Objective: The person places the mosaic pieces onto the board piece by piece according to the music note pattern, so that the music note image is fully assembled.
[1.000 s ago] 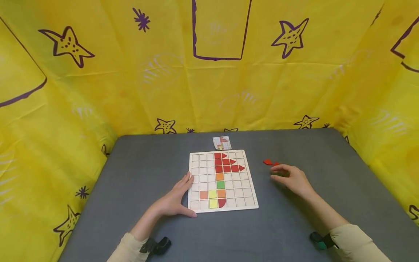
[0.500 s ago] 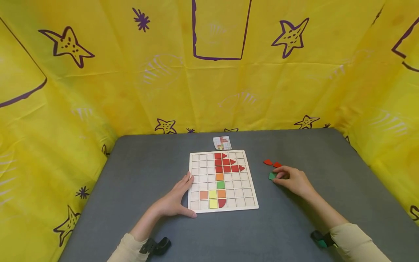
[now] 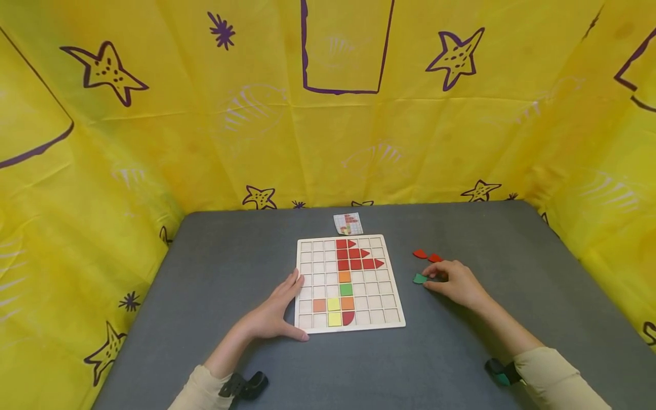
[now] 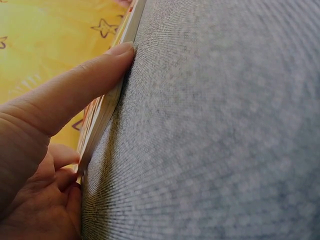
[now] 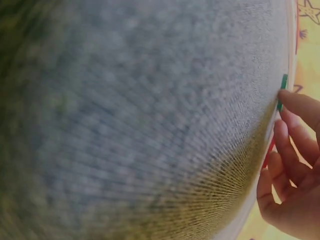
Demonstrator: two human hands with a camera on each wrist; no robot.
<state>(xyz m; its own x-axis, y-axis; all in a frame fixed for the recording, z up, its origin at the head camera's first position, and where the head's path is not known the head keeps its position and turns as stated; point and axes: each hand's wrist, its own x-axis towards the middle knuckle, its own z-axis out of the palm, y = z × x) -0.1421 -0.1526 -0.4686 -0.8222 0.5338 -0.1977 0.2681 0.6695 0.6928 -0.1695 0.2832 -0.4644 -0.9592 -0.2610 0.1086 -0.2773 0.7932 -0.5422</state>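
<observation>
A pale wooden grid board (image 3: 379, 302) lies on the table, bearing red, orange, green and yellow tiles. My left hand (image 3: 274, 313) rests against its left side, fingers straight along the edge and thumb at the near corner. The left wrist view shows the thumb (image 4: 95, 75) touching the board's edge (image 4: 107, 105). Right of the board, my right hand (image 3: 458, 283) pinches a green tile (image 3: 419, 278) low over the tabletop. From the right wrist, the thumb covers part of that green tile (image 5: 285, 80). Two red curved pieces (image 3: 419, 254) lie just beyond the right hand.
A small printed card (image 3: 348, 224) with a coloured grid pattern lies behind the board. The dark grey table (image 3: 246, 245) is enclosed at the back and sides by yellow cloth (image 3: 328, 142) with purple drawings.
My right hand has come down to the green tile, and the tile has shifted a little to the left with the fingers. The left hand and the board have stayed put.
</observation>
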